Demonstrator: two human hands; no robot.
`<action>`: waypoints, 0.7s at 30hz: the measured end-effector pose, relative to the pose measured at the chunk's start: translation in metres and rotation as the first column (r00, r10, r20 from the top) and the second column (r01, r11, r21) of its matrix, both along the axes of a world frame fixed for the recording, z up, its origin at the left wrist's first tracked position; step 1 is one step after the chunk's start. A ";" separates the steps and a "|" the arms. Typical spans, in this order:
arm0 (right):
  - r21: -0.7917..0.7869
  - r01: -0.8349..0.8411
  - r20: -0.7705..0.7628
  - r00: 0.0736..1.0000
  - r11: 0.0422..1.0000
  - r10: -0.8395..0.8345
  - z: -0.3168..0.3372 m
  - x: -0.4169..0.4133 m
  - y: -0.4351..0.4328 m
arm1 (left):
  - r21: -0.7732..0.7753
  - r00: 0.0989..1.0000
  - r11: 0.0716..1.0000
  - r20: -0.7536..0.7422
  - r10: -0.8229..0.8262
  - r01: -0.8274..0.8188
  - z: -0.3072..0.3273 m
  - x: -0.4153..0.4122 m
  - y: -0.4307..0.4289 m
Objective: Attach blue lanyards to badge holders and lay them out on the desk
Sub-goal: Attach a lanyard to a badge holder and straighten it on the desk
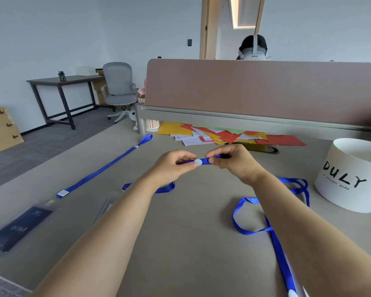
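My left hand (174, 166) and my right hand (234, 161) both pinch a blue lanyard (204, 161) above the middle of the desk, either side of its white round button. Its ribbon hangs down under my left wrist and shows on the desk. A finished blue lanyard (103, 168) lies stretched out on the left, clipped to a clear badge holder (19, 228) with a dark card inside. Another blue lanyard (272, 228) loops loosely on the desk under my right forearm. A second clear holder (104, 209) peeks out beside my left forearm.
A white round box (349, 179) marked DULY stands at the right. Coloured paper sheets (223, 135) lie piled at the back under the pink divider (255, 91). A person sits behind the divider. A grey chair, a dark table and cardboard boxes stand on the left.
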State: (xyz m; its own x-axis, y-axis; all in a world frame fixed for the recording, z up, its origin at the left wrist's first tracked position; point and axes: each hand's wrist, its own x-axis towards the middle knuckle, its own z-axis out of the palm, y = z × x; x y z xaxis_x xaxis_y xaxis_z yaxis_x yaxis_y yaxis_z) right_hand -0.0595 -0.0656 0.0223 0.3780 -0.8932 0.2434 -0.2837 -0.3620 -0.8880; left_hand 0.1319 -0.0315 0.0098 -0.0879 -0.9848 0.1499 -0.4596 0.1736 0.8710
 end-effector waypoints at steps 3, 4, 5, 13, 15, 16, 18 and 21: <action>0.004 -0.030 0.028 0.999 1.000 0.030 0.005 0.003 0.001 | -0.043 0.999 0.999 -0.034 -0.034 0.032 0.001 -0.010 0.000; 0.013 -0.032 0.056 0.998 0.999 0.031 0.006 0.003 0.001 | -0.065 1.000 0.998 -0.001 -0.016 0.016 0.002 -0.012 0.000; 0.020 -0.026 0.091 0.996 0.999 0.024 0.008 0.002 0.000 | -0.077 1.000 0.997 0.017 0.001 0.000 0.002 -0.012 -0.001; 0.284 0.091 0.607 0.753 0.954 -0.252 0.015 0.004 -0.010 | -0.079 0.977 0.994 -0.203 0.059 -0.077 0.005 -0.011 0.001; 0.489 0.073 0.506 0.787 0.869 -0.352 0.007 0.011 -0.011 | -0.103 0.965 0.987 -0.246 0.096 -0.125 0.006 -0.011 -0.001; 0.562 0.067 0.391 0.857 0.824 -0.336 0.002 0.016 -0.008 | -0.110 0.961 0.984 -0.254 0.108 -0.140 0.006 -0.011 -0.002; 0.611 0.013 0.222 0.957 0.791 -0.188 -0.008 0.025 -0.003 | -0.121 0.964 0.979 -0.232 0.132 -0.164 0.005 -0.011 -0.003; 0.542 -0.028 0.207 0.973 0.840 -0.101 -0.009 0.037 -0.001 | -0.119 0.971 0.970 -0.140 0.194 -0.211 -0.001 -0.008 -0.009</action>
State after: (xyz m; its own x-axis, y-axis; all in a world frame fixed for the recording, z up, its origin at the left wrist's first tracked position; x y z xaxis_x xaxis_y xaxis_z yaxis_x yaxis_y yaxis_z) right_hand -0.0221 -0.0662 0.0128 0.3372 -0.9184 -0.2071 -0.0626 0.1976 -0.9783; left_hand 0.1239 -0.0401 0.0092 0.1397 -0.9507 0.2769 -0.3851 0.2055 0.8997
